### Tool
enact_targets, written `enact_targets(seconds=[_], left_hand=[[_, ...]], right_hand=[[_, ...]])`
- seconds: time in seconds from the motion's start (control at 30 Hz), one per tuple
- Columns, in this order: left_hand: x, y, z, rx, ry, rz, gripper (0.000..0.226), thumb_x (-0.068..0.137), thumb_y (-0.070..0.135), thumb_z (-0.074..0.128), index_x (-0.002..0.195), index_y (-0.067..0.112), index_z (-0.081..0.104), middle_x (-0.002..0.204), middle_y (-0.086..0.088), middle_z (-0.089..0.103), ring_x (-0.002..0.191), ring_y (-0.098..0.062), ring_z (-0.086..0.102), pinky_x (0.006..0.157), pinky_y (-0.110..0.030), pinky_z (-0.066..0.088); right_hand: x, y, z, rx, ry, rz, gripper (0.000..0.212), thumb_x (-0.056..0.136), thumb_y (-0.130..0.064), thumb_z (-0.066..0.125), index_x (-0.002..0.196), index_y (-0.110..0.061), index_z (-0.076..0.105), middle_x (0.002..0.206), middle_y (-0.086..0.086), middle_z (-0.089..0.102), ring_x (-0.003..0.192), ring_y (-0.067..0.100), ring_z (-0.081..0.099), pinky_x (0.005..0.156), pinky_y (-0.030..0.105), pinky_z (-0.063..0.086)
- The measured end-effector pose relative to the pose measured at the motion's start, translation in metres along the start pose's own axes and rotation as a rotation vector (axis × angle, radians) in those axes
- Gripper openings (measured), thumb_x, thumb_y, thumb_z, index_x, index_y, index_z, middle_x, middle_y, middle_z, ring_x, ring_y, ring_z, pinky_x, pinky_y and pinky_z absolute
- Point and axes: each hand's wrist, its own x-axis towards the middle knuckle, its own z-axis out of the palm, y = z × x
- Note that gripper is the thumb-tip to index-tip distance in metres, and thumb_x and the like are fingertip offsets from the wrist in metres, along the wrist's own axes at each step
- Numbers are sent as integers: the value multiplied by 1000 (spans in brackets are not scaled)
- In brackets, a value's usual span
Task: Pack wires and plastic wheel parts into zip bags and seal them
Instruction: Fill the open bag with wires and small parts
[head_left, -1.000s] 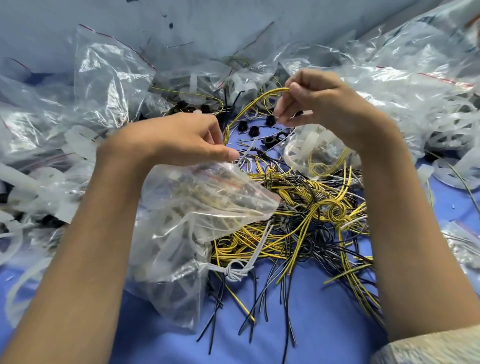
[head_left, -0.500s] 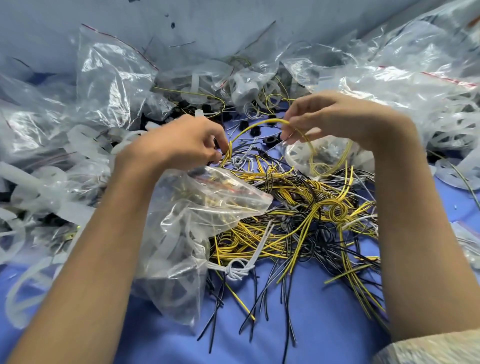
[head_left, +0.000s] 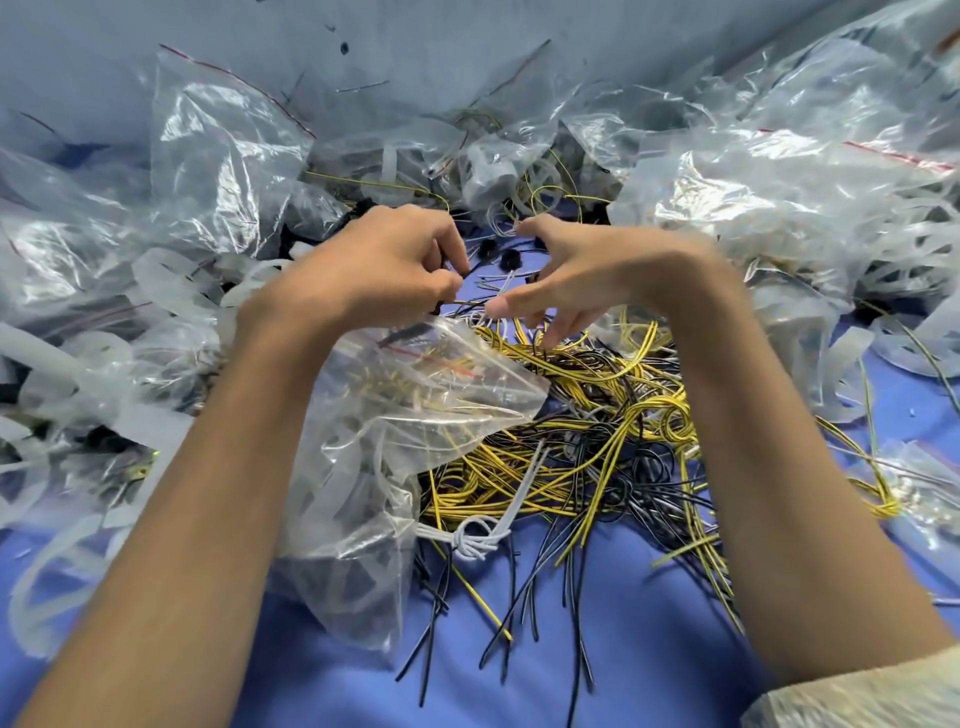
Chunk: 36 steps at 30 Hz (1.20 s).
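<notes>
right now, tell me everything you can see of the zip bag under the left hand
The zip bag is clear, crinkled, shiny plastic with a thin red line near its mouth. Yellow wires and pale plastic pieces show through it. The left hand grips it at the mouth. The body sags down onto the blue surface, and its right side lies against the wire pile.

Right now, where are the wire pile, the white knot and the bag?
wire pile (head_left: 587, 410): head view, middle of the heap.
white knotted cord (head_left: 470, 543): head view, the knot.
zip bag (head_left: 415, 415): head view, crinkled middle.
</notes>
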Motion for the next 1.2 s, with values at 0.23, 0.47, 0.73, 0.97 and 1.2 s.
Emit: enact_targets(seconds=[0.23, 0.47, 0.73, 0.97, 1.2], left_hand=[[-2, -11, -3, 102, -57, -223, 15, 84, 28, 64, 96, 31, 56, 107, -1, 63, 99, -22, 56, 84, -32, 44], [-3, -1, -4, 36, -177, -162, 25, 88, 39, 60, 110, 27, 61, 101, 3, 68, 93, -16, 63, 89, -33, 48], [-5, -1, -6, 0, -255, -91, 17, 90, 20, 51, 100, 31, 59, 103, 4, 66, 95, -16, 62, 87, -31, 49], [-9, 11, -9, -133, -310, 62, 19, 82, 29, 53, 97, 28, 66, 98, 7, 71, 100, -14, 63, 94, -40, 47], [-12, 16, -11, -96, -351, 108, 15, 90, 36, 55, 94, 26, 66, 92, 4, 68, 91, -17, 61, 81, -34, 47]], right_hand=[[-3, -12, 7, -348, -148, -61, 71, 67, -77, 47, 105, -19, 65, 87, -8, 69, 74, 3, 67, 70, 25, 56], [-8, -10, -2, -89, 126, -267, 22, 89, -28, 59, 83, -10, 69, 84, 1, 71, 82, 19, 65, 81, 36, 51], [-27, 0, -19, 593, 132, -465, 26, 90, -7, 49, 67, -16, 42, 95, 14, 73, 97, 29, 68, 96, 43, 50], [-25, -4, -11, 646, 36, -501, 23, 87, -6, 49, 68, -14, 38, 86, 13, 72, 90, 35, 64, 97, 53, 46], [-24, 2, -15, 737, 46, -544, 19, 94, -14, 49, 75, -14, 48, 83, 9, 66, 85, 30, 67, 90, 54, 51]])
